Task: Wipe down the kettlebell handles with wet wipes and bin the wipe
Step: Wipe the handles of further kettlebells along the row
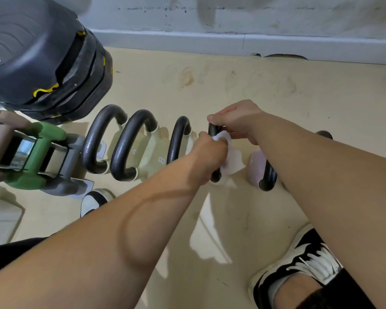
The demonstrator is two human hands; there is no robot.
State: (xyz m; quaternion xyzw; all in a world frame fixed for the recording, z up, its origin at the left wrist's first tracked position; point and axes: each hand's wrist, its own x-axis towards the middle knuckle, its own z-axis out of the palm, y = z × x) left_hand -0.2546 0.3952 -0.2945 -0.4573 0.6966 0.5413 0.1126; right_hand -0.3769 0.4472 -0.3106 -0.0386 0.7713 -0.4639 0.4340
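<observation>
At the bottom right of the frame a black and white shoe (299,270) is standing on the pale floor (210,219), and a second shoe (94,199) is showing at the lower left. Both forearms are reaching from the bottom edge up to the centre.

There the left hand (210,157) is closing its fingers around a white wipe (232,162) and is pressing it around the dark handle (213,130) of the fourth kettlebell in a row of five. The right hand (236,121) is gripping the far end of the same handle, with the thumb lying over the bend, so it is probably steadying the weight.

The long axis of this handle is running from the lower part of the picture to the upper part, almost straight away from the person. The wipe is sitting on the near half, so the part not yet covered is lying above the left hand in the frame, toward the right hand, which is occupying that end.

The last kettlebell (269,177), with a pinkish body, is standing just right of the centre, nearer to the right arm. Three other kettlebells (132,143) are standing left of the hands. Further left a green dumbbell (49,130) is lying in a rack, a black stack (42,63) is filling the upper left, and a grey wall (232,18) is closing the top. No bin is showing.
</observation>
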